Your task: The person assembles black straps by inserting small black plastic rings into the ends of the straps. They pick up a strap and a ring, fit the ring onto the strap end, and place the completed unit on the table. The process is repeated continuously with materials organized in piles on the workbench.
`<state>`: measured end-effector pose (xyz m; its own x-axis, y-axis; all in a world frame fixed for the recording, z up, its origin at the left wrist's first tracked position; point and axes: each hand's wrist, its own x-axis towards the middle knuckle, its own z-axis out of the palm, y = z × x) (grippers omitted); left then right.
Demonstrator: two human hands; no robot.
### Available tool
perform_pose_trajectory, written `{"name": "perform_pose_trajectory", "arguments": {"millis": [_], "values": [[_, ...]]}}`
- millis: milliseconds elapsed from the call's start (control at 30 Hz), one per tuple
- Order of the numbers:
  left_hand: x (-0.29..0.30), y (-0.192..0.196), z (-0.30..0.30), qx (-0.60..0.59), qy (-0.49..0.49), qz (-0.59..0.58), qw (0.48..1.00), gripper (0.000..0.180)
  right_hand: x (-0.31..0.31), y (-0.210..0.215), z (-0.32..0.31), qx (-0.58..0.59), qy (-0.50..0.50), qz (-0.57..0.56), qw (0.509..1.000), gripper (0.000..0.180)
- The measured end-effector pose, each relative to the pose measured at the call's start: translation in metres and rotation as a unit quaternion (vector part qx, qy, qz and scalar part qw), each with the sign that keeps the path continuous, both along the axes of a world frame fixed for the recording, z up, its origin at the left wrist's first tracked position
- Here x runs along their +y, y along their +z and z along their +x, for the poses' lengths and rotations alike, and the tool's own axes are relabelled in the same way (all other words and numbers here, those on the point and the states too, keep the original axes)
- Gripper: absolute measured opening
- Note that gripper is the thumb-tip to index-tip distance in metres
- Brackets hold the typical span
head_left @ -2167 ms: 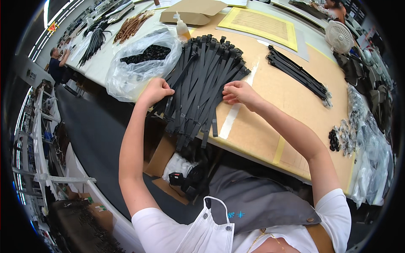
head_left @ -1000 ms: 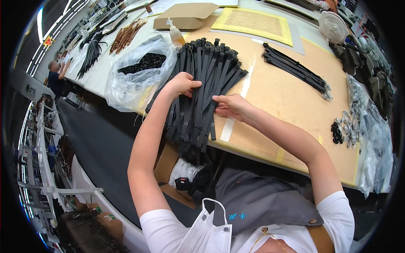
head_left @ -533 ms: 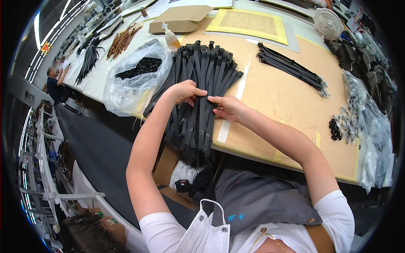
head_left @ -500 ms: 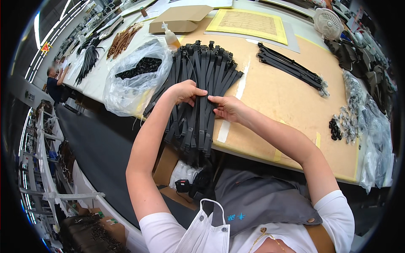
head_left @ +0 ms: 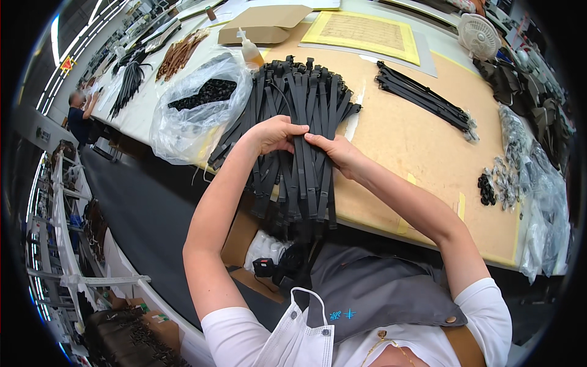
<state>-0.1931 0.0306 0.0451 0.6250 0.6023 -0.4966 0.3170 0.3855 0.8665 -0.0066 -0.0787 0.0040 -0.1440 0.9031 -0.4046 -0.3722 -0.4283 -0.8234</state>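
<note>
A thick pile of black straps (head_left: 312, 104) with buckles at the far ends lies over the table's near edge, its lower ends hanging past it. My left hand (head_left: 276, 134) curls over the straps from the left, thumb stretched across the top. From the right, my right hand (head_left: 340, 154) grips the same pile, its thumb almost meeting the left thumb; its other fingers are partly hidden among the straps. Left of the pile sits a clear plastic bag (head_left: 164, 131) with small black parts (head_left: 205, 95) in it.
Behind the pile stand a squeeze bottle (head_left: 251, 50) and a cardboard box (head_left: 264, 25). A strap bundle (head_left: 422, 95), a white fan (head_left: 478, 35) and plastic bags (head_left: 541, 202) lie to the right. Below the edge is an open carton (head_left: 239, 244). Another person (head_left: 79, 119) works far left.
My right hand has shifted up and in, wrapping further round the straps. The gripped straps have swung to the right, and their hanging ends are more gathered there.
</note>
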Motion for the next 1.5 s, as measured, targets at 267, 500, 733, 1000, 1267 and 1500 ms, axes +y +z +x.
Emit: {"name": "perform_pose_trajectory", "arguments": {"millis": [267, 500, 733, 1000, 1267, 1500], "values": [[-0.009, -0.011, 0.013, 0.013, 0.04, 0.033, 0.999, 0.033, -0.001, -0.007, -0.002, 0.11, 0.002, -0.05, 0.993, 0.038], [-0.01, -0.01, 0.015, 0.085, 0.018, 0.106, 0.991, 0.036, -0.001, -0.011, -0.007, 0.06, -0.042, -0.052, 0.996, 0.029], [-0.017, -0.008, -0.003, 0.128, 0.03, 0.135, 0.982, 0.043, -0.006, -0.012, 0.011, 0.009, -0.051, -0.055, 0.997, 0.027], [-0.057, -0.004, -0.016, 0.229, 0.037, 0.276, 0.933, 0.046, -0.015, 0.004, 0.037, -0.051, -0.01, -0.054, 0.997, 0.035], [-0.057, -0.018, -0.003, 0.125, -0.006, 0.167, 0.978, 0.064, -0.02, 0.015, 0.036, -0.031, -0.022, -0.056, 0.998, 0.038], [-0.058, -0.034, 0.019, 0.209, 0.012, 0.215, 0.954, 0.041, -0.019, 0.009, 0.032, -0.022, -0.048, -0.056, 0.997, 0.037]]}}
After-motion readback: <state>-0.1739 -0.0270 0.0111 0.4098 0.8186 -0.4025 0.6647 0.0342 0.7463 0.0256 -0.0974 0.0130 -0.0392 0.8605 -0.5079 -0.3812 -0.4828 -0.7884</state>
